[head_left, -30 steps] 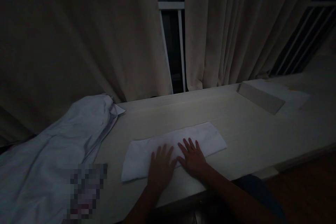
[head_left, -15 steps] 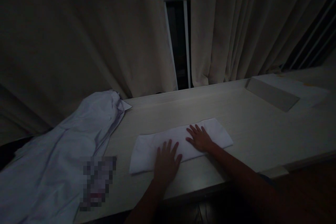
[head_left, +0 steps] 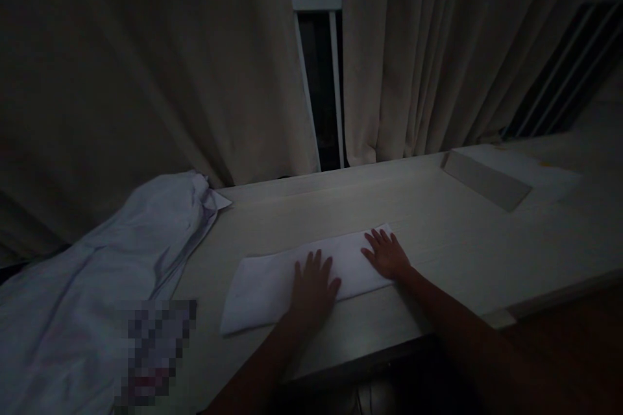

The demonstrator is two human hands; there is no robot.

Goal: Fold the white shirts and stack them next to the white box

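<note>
A folded white cloth (head_left: 265, 282) lies as a long strip on the pale wooden table (head_left: 438, 233), near its front edge. My left hand (head_left: 313, 285) rests flat on the middle of the strip, fingers spread. My right hand (head_left: 387, 253) presses flat on the strip's right end and covers that end. Neither hand grips anything. The room is very dim.
A heap of light blue fabric (head_left: 97, 279) covers the table's left end and spills over the edge. A flat pale box (head_left: 491, 175) sits at the far right. Beige curtains (head_left: 413, 58) hang behind the table, with a dark window gap (head_left: 316, 84) between them.
My right hand has slid rightward along the cloth from beside my left hand to the strip's right end. My left hand has stayed near the middle.
</note>
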